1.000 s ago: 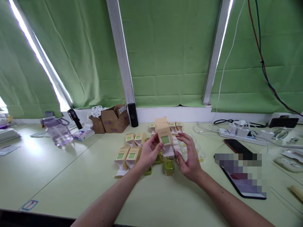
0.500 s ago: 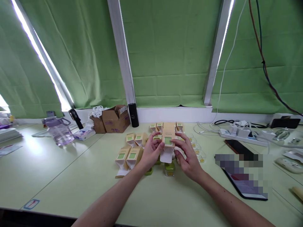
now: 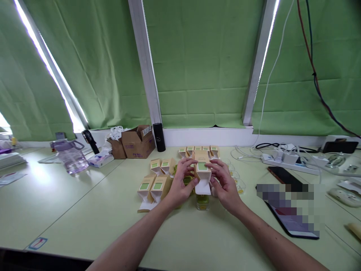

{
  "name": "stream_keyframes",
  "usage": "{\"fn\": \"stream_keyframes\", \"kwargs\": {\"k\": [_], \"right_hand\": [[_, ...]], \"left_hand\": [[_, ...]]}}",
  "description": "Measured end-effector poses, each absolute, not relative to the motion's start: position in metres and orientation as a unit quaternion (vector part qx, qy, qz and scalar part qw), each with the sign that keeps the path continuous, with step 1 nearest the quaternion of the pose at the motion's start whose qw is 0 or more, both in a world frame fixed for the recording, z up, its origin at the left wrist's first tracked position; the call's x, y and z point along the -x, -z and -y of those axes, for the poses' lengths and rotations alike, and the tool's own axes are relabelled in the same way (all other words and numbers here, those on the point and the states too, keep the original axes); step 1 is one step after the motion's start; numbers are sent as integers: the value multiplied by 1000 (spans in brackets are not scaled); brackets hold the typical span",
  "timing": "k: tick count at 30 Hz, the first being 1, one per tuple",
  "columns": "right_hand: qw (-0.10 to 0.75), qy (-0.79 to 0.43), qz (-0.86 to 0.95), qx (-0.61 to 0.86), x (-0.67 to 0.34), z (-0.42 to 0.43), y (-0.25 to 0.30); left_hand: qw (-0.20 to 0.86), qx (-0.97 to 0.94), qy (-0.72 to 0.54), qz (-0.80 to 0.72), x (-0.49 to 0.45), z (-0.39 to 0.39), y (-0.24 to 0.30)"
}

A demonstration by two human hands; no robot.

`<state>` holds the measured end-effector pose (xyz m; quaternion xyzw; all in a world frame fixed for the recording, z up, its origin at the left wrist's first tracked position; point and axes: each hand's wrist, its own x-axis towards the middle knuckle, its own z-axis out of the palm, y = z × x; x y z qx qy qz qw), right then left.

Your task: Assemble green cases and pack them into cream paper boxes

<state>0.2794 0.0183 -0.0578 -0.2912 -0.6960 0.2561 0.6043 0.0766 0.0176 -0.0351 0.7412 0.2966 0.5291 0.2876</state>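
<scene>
Both hands hold one small tan carton (image 3: 202, 168) with a green label, its white bottom flap hanging open toward me. My left hand (image 3: 182, 184) grips its left side and my right hand (image 3: 224, 183) its right side, fingers curled round it. The carton hovers low over a cluster of small green-lidded jars (image 3: 202, 201) on the pale green table (image 3: 84, 210). Several more tan cartons (image 3: 153, 186) lie in rows to the left, and others (image 3: 197, 150) stand behind.
Open cardboard boxes (image 3: 137, 141) and a black cylinder (image 3: 158, 137) stand at the back by the window sill. A clear water jug (image 3: 69, 156) sits far left. A dark tablet (image 3: 290, 216), a phone (image 3: 282, 174) and a power strip (image 3: 287, 158) with cables lie right.
The carton has come down from a raised, tilted hold to just above the jars. My right hand has closed onto its right side, and both hands have moved slightly away from me.
</scene>
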Motion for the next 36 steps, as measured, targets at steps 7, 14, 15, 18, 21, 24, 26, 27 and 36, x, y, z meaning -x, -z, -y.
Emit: {"fn": "stream_keyframes", "kwargs": {"k": [7, 14, 15, 18, 21, 24, 26, 27, 36], "right_hand": [[589, -259, 704, 299, -279, -17, 58], [579, -287, 701, 301, -278, -13, 55], [580, -291, 699, 301, -278, -13, 54], [578, -299, 698, 298, -278, -13, 55], [577, -304, 697, 298, -278, -13, 55], [577, -308, 695, 298, -277, -13, 54], [580, -314, 691, 298, -277, -12, 53], [581, -318, 688, 298, -277, -12, 52], [594, -344, 669, 287, -277, -17, 56]], "left_hand": [[285, -724, -551, -303, -80, -21, 38], [277, -712, -565, -312, -83, -22, 40], [275, -711, -566, -314, -83, -22, 40], [272, -709, -567, -320, -84, -22, 41], [276, -706, -570, -318, -85, -23, 42], [284, -702, -571, -315, -85, -23, 43], [286, -703, -569, -317, -85, -22, 43], [285, -704, -568, -318, -85, -22, 43], [270, -715, -562, -315, -86, -23, 45]]}}
